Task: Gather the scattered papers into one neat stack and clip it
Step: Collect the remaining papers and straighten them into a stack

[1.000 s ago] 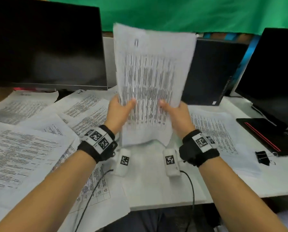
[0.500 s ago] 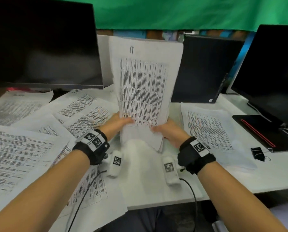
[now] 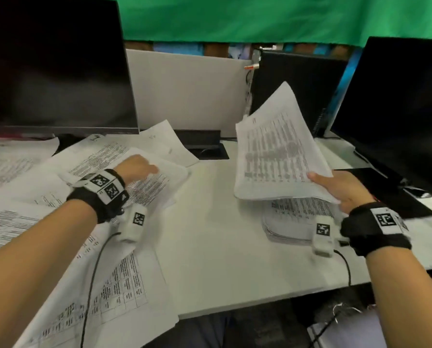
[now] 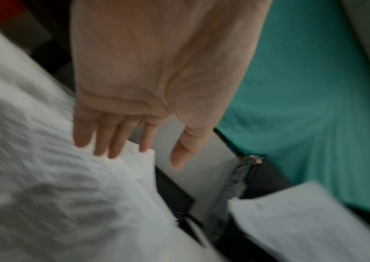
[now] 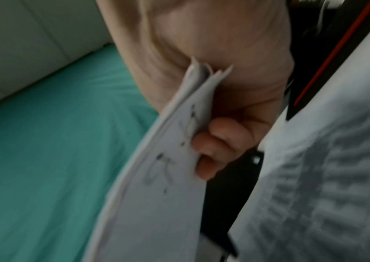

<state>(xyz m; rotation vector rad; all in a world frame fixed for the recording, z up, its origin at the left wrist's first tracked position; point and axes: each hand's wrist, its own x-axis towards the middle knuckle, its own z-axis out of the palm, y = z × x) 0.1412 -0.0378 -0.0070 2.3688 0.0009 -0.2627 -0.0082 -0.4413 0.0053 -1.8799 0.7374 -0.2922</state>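
Observation:
My right hand grips a gathered sheaf of printed papers by its lower right corner, tilted up above the desk's right side; in the right wrist view the fingers curl round the sheaf's edge. Under it lies another printed sheet on the desk. My left hand hovers open, fingers straight, over the loose printed sheets spread on the left; the left wrist view shows the fingertips just above a sheet. No binder clip is in view.
Dark monitors stand at back left and right, with a black computer case between. A black pad with a red stripe lies at right. White desk surface shows between my arms. Cables hang from both wrist cameras.
The left hand has let go of the sheaf and moved left over the loose sheets. The right hand alone has carried the sheaf to the right and tilted it down.

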